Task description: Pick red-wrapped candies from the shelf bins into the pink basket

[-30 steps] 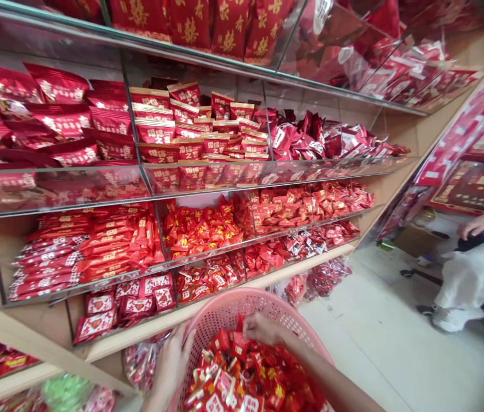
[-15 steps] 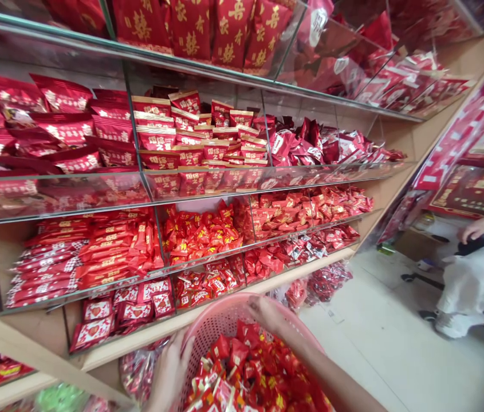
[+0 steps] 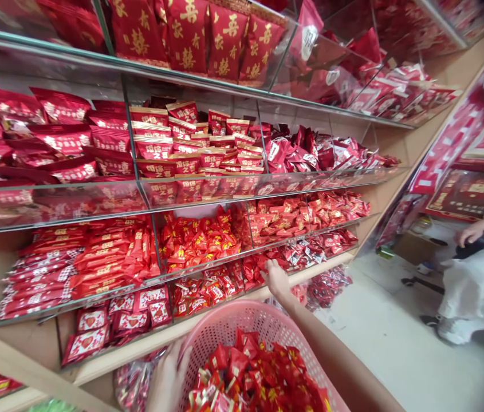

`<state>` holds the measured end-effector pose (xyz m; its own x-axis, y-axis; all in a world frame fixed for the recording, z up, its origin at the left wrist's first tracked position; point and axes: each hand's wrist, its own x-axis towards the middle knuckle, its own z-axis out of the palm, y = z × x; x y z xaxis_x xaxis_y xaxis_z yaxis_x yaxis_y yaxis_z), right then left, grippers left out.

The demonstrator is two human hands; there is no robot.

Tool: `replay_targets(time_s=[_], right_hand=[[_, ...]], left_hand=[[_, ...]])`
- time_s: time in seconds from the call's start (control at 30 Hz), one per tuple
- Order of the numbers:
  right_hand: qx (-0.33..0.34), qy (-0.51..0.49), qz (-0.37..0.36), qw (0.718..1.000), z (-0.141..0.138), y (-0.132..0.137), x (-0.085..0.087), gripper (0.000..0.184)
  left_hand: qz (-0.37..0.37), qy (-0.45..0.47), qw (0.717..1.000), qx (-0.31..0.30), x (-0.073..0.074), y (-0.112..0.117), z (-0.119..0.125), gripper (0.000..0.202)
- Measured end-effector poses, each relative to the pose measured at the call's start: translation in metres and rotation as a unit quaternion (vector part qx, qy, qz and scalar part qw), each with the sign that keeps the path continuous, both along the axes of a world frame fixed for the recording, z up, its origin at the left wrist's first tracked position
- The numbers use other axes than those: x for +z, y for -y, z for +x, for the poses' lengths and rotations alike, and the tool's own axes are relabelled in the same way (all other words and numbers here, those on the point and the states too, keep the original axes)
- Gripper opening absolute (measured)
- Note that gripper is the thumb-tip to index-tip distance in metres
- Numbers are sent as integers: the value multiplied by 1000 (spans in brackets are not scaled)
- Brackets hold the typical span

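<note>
My left hand [image 3: 168, 375] grips the near-left rim of a pink plastic basket [image 3: 233, 323] that holds a heap of red wrapped candies [image 3: 259, 375]. My right hand [image 3: 276, 279] is stretched out over the basket's far rim to the lowest glass bin, fingers on the red candy packets [image 3: 263, 264] there. Whether it holds a packet cannot be made out. Above that bin sits a compartment of red and yellow candies [image 3: 201, 240].
Glass-fronted shelves [image 3: 138, 189] full of red packets run along the left wall, with a wooden ledge [image 3: 242, 297] below. Bagged candies [image 3: 325, 286] lie under the ledge. A seated person in white trousers [image 3: 477, 280] is at the right on a pale floor.
My right hand left the candies in the basket and reached forward and up to the lowest shelf bin. The left hand stayed on the basket rim.
</note>
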<state>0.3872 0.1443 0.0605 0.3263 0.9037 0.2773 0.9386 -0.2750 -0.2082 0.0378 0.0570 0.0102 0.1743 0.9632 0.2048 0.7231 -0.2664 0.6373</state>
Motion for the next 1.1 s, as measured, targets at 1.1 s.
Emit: replay_targets(time_s=[1.1], right_hand=[[164,-218,171,947,33,41,29,28]], left_hand=[[-21,-30,999,-5,-1,-3,1,43]])
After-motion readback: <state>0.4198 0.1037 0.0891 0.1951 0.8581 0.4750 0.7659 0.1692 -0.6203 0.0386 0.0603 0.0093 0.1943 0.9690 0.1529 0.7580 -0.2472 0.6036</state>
